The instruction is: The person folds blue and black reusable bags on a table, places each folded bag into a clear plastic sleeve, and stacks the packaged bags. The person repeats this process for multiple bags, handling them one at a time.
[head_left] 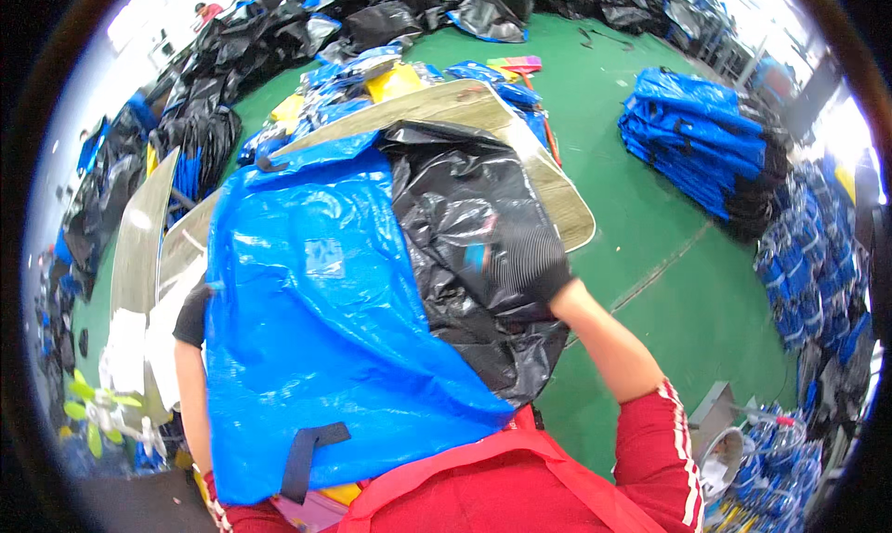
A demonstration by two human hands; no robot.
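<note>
Right hand first, clock times taken from the bag's middle: dark ribbed glove, at 3 o'clock, laid over the black side of the bag, fingers aimed roughly at 10. It's blurry, so I can't tell how far open it is or whether it's pinching any of the plastic. Left hand, also dark-gloved, is out at 9 o'clock against the blue edge. Most of its fingers are behind the bag, so no idea how wide or narrow that grip is.

The blue-and-black bag sits right between the 2 hands, spread over the near part of the bench and coming down close to the wearer's front. It's almost as wide as it is tall, but the blue panel's long axis goes about 12 to 6. The seam between the 2 colours slants from 11 to 5, with blue toward 9 and black toward 2 or 3. There's a dark strap on the blue at 7 o'clock, and a clear square patch near the middle.

Further out: blue and yellow packs past the bench at 12, a stack of blue bags on the green floor at 2, tied-looking blue bundles at 3, and a green-bladed fan around 8.
</note>
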